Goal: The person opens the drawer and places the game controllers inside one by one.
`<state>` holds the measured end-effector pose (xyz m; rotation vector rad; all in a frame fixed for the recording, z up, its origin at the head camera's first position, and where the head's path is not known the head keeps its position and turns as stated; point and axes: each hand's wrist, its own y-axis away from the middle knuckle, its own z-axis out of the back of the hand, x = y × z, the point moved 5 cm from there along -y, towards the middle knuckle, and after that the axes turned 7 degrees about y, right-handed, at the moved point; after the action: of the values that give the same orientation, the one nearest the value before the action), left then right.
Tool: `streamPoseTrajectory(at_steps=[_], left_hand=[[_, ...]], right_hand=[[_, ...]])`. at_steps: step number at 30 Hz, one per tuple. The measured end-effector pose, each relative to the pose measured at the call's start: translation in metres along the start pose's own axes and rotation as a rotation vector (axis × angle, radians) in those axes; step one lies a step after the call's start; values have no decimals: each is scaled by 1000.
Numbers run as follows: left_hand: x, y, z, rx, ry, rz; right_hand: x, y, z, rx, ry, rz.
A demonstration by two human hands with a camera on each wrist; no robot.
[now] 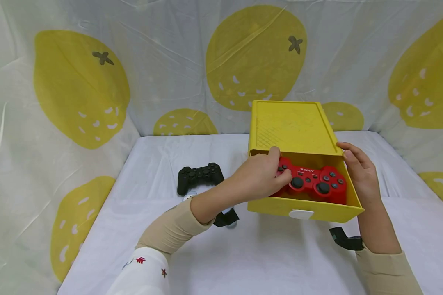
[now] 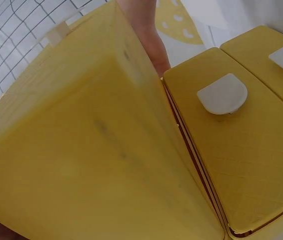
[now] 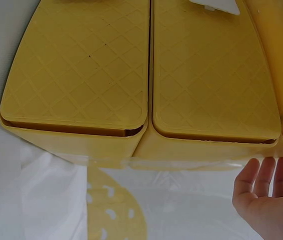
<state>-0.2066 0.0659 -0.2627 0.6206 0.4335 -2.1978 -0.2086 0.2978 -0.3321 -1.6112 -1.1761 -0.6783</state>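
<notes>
A red game controller (image 1: 311, 184) marked SONY lies in the pulled-out top drawer (image 1: 269, 205) of a yellow drawer cabinet (image 1: 293, 127). My left hand (image 1: 260, 174) reaches over the drawer's left side and grips the controller's left end, its thumb across the front. In the left wrist view the drawer (image 2: 96, 150) blocks most of that hand. The right hand (image 1: 361, 172) touches the cabinet's right side near the top front corner. Its fingers (image 3: 264, 177) look fairly straight in the right wrist view, tips at the cabinet's edge.
A black game controller (image 1: 199, 178) rests on the white table (image 1: 243, 262) left of the cabinet, with a pale object (image 1: 190, 196) partly behind my left forearm. Lower drawer fronts (image 2: 256, 135) with white knobs (image 2: 224, 95) are closed. A lemon-print sheet (image 1: 170, 61) hangs behind.
</notes>
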Motion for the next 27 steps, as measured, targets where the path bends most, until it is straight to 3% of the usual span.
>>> streamPoseTrajectory(at_steps=[4, 9, 18, 27], left_hand=[[0, -2, -2, 15, -55, 40], [0, -5, -4, 35, -117, 34], [0, -5, -6, 86, -126, 39], [-2, -3, -5, 29, -131, 26]], right_hand=[[0, 0, 0, -3, 10, 2], [0, -1, 1, -4, 34, 14], [0, 0, 2, -11, 53, 5], [-1, -1, 3, -14, 61, 4]])
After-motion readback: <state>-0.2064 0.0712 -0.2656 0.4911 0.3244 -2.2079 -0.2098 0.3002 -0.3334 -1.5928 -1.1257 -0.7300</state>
